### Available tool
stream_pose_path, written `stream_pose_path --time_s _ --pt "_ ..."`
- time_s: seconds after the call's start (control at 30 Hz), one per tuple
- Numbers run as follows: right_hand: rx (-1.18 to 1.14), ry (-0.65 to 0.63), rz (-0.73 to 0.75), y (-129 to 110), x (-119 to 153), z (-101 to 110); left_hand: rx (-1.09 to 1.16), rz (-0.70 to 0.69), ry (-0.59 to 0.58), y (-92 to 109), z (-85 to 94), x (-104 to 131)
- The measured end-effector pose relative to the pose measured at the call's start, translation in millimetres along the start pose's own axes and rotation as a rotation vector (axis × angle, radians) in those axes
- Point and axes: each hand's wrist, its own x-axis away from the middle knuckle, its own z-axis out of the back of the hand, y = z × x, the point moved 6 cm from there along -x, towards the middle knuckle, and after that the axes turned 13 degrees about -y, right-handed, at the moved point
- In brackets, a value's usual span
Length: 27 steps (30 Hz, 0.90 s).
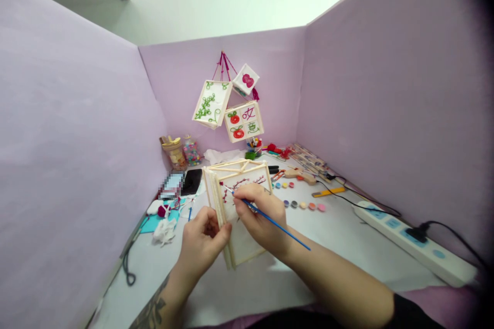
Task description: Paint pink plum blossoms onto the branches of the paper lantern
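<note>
A white-panelled box with pale wooden edges (247,246) stands upright at the middle of the table, red blossom branches painted on its front panel. My left hand (204,236) grips the box's left edge, thumb at the front and fingers curled behind. A thin blue paintbrush (280,227) is pinched in my right hand (262,215), its tip at the upper left of the panel, by a dark red spot. The right hand hides part of the painted branches.
Small paint pots (303,205) sit right of the box, near a glue gun (300,175) and a yellow cutter (329,192). A power strip (415,241) lies at the right. Crumpled tissue (164,231) and a phone (172,185) are left. Decorated panels (212,104) hang behind.
</note>
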Motion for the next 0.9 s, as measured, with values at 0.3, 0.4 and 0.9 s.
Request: stream_pose_path --time_s 0.3,0.4,0.9 --pt "0.008 0.009 0.004 -1 0 2 -0.002 -0.006 0.004 1 0.0 0" --pt "0.009 0.014 0.001 0 -1 1 0.009 0.007 -0.002 0 -0.5 0" --pt "-0.205 0.388 -0.452 86 16 69 0.038 0.083 -0.019 -12 4.9 -7"
